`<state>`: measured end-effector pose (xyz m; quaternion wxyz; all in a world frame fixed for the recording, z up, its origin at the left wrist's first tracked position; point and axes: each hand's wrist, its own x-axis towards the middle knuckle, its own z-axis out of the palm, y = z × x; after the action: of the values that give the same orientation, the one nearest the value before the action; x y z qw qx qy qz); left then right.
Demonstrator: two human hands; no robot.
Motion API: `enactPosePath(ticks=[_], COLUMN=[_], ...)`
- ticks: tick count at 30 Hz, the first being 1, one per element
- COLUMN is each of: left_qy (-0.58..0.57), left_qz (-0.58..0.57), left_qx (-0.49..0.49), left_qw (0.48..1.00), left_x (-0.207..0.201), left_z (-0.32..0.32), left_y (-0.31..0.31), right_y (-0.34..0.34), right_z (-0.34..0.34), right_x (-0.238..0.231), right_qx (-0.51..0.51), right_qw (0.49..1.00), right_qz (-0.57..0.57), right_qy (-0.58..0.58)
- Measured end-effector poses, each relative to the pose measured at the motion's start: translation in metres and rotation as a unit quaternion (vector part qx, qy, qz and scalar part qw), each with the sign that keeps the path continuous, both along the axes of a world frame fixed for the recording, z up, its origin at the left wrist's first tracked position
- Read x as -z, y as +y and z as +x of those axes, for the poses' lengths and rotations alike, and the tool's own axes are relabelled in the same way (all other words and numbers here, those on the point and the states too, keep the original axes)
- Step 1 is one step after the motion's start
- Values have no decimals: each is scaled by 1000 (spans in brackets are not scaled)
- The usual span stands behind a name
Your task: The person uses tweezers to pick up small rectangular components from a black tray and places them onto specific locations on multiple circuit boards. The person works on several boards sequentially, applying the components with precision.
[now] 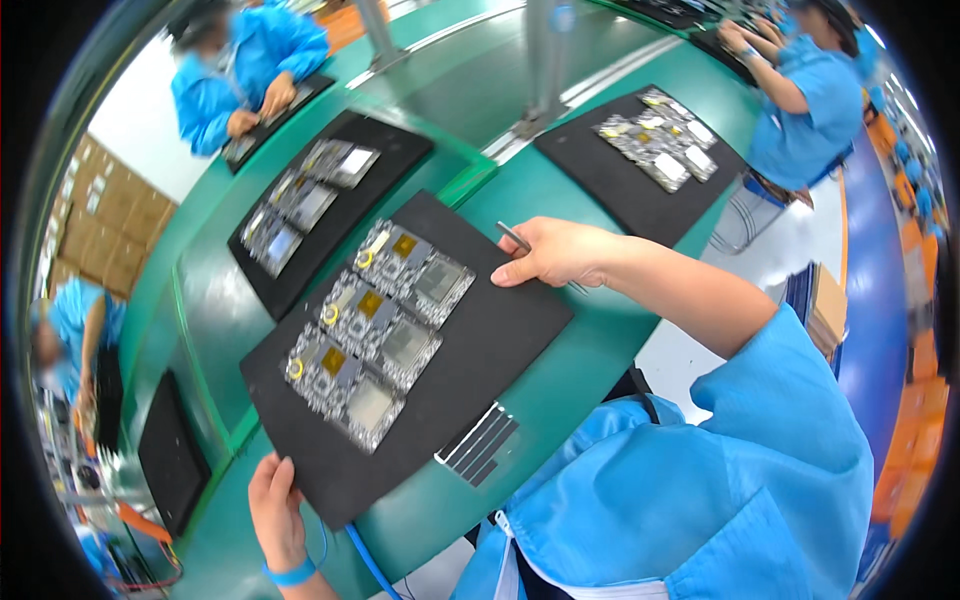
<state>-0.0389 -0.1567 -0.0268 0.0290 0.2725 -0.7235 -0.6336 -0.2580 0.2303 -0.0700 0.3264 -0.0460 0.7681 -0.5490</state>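
A black foam board (pixel 505 325) lies tilted across the picture in front of me, held at two sides. On it sits a panel of three joined circuit boards (pixel 385 320), with silver shields, brown-gold squares and yellow rings. My left hand (pixel 277 505) grips the board's near left edge, thumb on top and fingers partly hidden beneath. At the right edge, my right hand (pixel 555 252) is closed around metal tweezers (pixel 513 237), its thumb pressed on the board's top. A blue band (pixel 290 574) circles my left wrist.
Two more black boards with circuit panels stand beyond, one left (pixel 400 150), one right (pixel 650 215). A bare black board (pixel 170 455) lies far left. Black strips (pixel 478 445) lie on the green bench (pixel 620 345). A blue cord (pixel 372 562) hangs nearby. Co-workers sit around; a metal post (pixel 545 65) rises behind.
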Motion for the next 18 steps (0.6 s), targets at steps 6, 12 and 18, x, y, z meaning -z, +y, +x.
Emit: enactPosePath(ticks=[6, 12, 18], left_qy=[-7, -30, 91], left_qz=[-3, 6, 42], left_qx=[129, 348, 430], left_qw=[992, 937, 897], left_x=[-52, -19, 66], left_z=[-20, -121, -238], left_y=[86, 221, 340], right_y=[115, 268, 417], right_z=[32, -2, -79], right_x=[-42, -43, 5], right_qx=[92, 235, 268], right_qw=[994, 947, 908], right_qz=[34, 158, 215], right_qy=[56, 152, 241])
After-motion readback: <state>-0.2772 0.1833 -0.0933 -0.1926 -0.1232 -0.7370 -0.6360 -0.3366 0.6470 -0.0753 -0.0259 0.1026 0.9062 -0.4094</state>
